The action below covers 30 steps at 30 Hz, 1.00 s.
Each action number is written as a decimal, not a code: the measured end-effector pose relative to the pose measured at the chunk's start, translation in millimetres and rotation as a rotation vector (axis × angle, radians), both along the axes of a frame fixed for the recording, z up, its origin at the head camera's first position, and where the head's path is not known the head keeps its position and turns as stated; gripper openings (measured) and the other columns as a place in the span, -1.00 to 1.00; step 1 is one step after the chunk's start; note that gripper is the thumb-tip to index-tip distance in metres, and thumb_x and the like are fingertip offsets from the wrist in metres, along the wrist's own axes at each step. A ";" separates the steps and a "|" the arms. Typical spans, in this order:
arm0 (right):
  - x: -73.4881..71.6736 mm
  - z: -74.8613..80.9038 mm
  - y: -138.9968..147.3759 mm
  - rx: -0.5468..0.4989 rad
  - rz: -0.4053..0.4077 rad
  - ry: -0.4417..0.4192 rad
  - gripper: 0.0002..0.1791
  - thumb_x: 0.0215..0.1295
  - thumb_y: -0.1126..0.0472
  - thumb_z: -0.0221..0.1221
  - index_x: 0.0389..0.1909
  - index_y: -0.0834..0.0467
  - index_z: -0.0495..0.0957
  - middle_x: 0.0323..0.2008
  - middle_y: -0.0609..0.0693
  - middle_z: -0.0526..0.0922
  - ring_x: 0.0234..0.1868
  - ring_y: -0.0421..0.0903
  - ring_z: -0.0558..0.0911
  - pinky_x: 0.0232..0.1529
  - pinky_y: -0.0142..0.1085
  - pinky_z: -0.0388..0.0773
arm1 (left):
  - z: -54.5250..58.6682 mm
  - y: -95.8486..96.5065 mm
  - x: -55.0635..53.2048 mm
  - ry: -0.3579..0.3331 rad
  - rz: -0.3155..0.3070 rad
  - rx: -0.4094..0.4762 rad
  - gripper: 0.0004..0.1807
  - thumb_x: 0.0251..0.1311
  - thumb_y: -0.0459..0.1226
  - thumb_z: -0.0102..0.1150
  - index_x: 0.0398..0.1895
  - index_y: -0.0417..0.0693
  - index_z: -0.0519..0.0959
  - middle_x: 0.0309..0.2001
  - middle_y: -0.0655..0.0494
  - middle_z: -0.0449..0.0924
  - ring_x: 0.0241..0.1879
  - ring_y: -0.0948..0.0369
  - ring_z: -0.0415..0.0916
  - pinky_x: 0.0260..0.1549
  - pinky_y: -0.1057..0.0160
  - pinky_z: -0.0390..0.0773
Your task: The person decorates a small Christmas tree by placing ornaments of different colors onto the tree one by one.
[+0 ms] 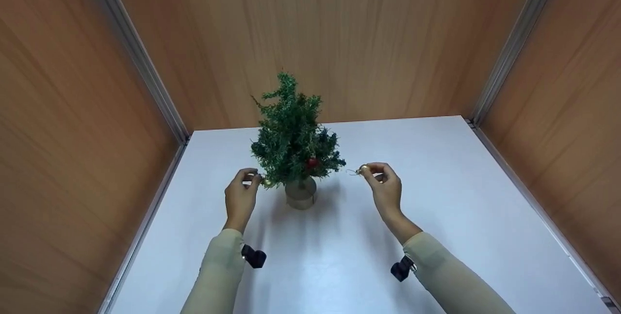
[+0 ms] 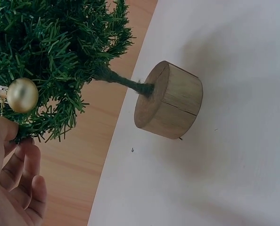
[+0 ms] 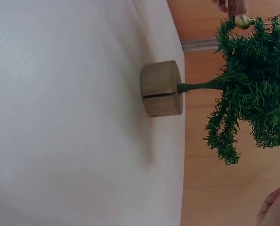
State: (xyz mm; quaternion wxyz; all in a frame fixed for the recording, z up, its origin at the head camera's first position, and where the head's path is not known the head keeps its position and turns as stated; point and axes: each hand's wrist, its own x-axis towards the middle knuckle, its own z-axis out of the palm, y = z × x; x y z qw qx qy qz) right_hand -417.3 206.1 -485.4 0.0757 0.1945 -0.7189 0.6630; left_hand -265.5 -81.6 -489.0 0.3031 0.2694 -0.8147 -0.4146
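Observation:
A small artificial Christmas tree [image 1: 291, 134] stands upright on a round wooden base [image 2: 170, 101]. At its lower left my left hand [image 1: 241, 196] pinches the tip of a green branch [image 2: 27, 129] between thumb and fingers. Right beside those fingers a gold bauble [image 2: 23, 95] hangs against the branch. To the right of the tree, apart from it, my right hand [image 1: 386, 190] pinches another gold bauble [image 1: 363, 168], whose thin string loop [image 1: 352, 172] points toward the branches. Only part of the right hand [image 3: 276, 207] shows in its wrist view, and its bauble is outside that frame.
A red bauble [image 1: 312, 162] sits low on the front of the tree. The white table [image 1: 417, 144] is bounded by wooden panels [image 1: 368, 42] at the back and both sides, with grey metal posts [image 1: 140, 47] at the corners.

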 end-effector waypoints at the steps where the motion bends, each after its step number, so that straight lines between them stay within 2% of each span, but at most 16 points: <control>1: 0.6 -0.3 -0.5 -0.003 0.003 -0.001 -0.70 0.07 -0.03 0.25 -0.28 0.08 0.55 -0.35 -0.05 0.55 -0.46 -0.07 0.44 -0.50 -0.39 0.36 | -0.1 -0.2 0.0 0.003 0.001 0.000 -0.79 0.21 -0.11 0.07 -0.11 0.11 0.50 -0.29 0.21 0.51 -0.40 0.24 0.45 -0.47 0.22 0.43; 10: 6.9 -3.1 -4.4 0.001 0.017 -0.011 -0.71 0.06 -0.03 0.26 -0.29 0.07 0.55 -0.37 -0.06 0.55 -0.49 -0.07 0.43 -0.51 -0.37 0.34 | -2.7 -1.5 0.8 0.030 0.027 -0.007 -0.80 0.22 -0.11 0.06 -0.12 0.14 0.51 -0.29 0.22 0.51 -0.41 0.27 0.45 -0.48 0.23 0.44; 16: 9.6 -3.2 -5.2 0.008 0.024 -0.019 -0.72 0.07 -0.03 0.25 -0.28 0.06 0.55 -0.36 -0.06 0.54 -0.47 -0.07 0.44 -0.51 -0.37 0.35 | -3.6 -2.7 4.1 0.065 0.061 -0.023 -0.78 0.22 -0.11 0.05 -0.12 0.07 0.52 -0.31 0.19 0.52 -0.42 0.26 0.46 -0.49 0.23 0.44; 22: 11.5 -5.8 -4.8 -0.001 0.031 -0.014 -0.72 0.07 -0.02 0.25 -0.28 0.07 0.55 -0.36 -0.06 0.54 -0.45 -0.05 0.45 -0.50 -0.38 0.35 | -5.6 0.8 7.7 0.089 0.087 0.006 -0.83 0.21 -0.15 0.08 -0.15 0.10 0.52 -0.32 0.19 0.51 -0.44 0.26 0.45 -0.50 0.23 0.44; 30: 13.1 -5.7 -6.6 -0.014 0.036 -0.014 -0.71 0.06 -0.03 0.25 -0.29 0.08 0.55 -0.36 -0.05 0.54 -0.44 -0.06 0.44 -0.49 -0.38 0.35 | 4.1 18.3 9.7 0.176 0.096 0.003 -0.84 0.20 -0.15 0.08 -0.21 0.03 0.53 -0.35 0.18 0.50 -0.46 0.24 0.42 -0.51 0.24 0.42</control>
